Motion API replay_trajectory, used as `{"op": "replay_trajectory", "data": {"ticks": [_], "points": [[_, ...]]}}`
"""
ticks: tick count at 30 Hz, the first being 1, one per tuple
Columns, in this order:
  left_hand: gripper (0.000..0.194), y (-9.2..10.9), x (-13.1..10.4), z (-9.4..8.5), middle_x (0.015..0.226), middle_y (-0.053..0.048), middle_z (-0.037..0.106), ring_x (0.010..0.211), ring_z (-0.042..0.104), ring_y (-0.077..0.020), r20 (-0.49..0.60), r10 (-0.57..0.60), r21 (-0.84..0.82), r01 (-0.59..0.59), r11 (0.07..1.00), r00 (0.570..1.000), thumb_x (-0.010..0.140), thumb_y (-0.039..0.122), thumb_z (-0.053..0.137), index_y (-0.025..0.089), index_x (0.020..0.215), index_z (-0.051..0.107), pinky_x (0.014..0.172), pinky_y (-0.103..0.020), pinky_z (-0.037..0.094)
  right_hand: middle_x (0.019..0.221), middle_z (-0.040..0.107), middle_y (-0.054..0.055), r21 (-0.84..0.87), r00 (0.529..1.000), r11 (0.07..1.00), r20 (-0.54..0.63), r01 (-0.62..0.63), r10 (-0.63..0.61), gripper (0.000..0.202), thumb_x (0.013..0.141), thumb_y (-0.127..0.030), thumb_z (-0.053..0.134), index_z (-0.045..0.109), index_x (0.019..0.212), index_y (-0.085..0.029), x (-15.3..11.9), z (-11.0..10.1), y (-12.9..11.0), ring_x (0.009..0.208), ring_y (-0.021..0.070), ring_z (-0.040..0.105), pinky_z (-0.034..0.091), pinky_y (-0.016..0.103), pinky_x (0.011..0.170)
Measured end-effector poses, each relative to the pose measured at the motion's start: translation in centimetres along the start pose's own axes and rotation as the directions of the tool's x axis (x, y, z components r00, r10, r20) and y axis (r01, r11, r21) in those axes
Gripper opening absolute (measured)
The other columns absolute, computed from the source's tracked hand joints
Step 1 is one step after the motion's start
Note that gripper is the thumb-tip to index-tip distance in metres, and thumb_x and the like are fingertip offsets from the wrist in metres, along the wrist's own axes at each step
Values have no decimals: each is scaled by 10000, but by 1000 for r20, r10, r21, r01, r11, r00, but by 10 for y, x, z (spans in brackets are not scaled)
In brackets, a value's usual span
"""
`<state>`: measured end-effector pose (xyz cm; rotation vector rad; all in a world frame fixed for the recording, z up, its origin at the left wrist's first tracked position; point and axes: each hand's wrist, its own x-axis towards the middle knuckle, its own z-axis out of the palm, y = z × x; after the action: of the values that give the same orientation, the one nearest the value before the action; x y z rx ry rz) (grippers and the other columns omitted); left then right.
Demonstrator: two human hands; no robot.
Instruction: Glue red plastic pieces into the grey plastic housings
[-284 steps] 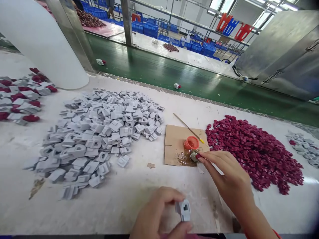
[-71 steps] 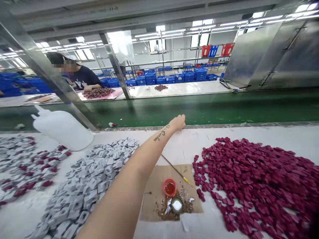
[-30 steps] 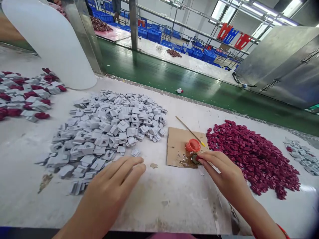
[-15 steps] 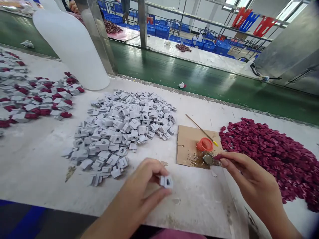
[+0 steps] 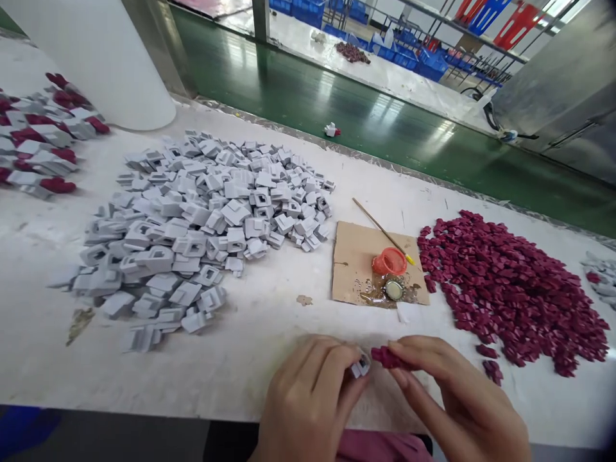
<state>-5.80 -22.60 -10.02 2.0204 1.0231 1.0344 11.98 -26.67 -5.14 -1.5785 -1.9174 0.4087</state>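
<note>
Near the table's front edge, my left hand [image 5: 312, 391] is closed on a small grey plastic piece [image 5: 360, 366] with an opening that faces right. Just to its right, my right hand [image 5: 447, 385] pinches a maroon plastic piece [image 5: 389, 358], its tip pointing at the grey piece. A narrow gap seems to lie between the two parts. Beyond the hands, a cardboard sheet [image 5: 344, 282] carries a red cap-like cup [image 5: 389, 261], a round metal cap [image 5: 394, 290] in a wet brown smear, and a thin stick [image 5: 380, 228] with a yellow end.
A pile of grey pieces [image 5: 206, 218] spreads to the left, a pile of maroon pieces [image 5: 514, 282] to the right. Joined grey-and-maroon pieces [image 5: 43, 138] lie far left by a white curved panel [image 5: 129, 70]. A green conveyor belt [image 5: 289, 83] runs behind.
My right hand has brought the maroon piece from beside the metal cap down to the grey piece. My left hand has shifted slightly right. The view has tilted downward.
</note>
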Motion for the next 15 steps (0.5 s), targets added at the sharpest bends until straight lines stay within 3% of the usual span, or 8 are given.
{"op": "replay_trajectory", "data": {"ticks": [4,15], "points": [[86,-1,-1,0,847,-22,684,791,652,-180,6,-18,-15,19,1000,1000,891,144,599,196,952,569,714,-291,528,932,670,15,37,999,998,10,-43,43,239,867,-109,591,577,1082,-213,-5,6,-10,819,103,665,564,141,725],[34,0,0,0,808,-25,690,788,663,-166,-46,0,-28,-2,1000,999,900,139,588,169,910,577,729,-273,554,898,683,47,-197,998,980,52,35,-25,192,871,-135,602,589,1058,-177,-4,9,-15,781,129,675,590,181,695]]}}
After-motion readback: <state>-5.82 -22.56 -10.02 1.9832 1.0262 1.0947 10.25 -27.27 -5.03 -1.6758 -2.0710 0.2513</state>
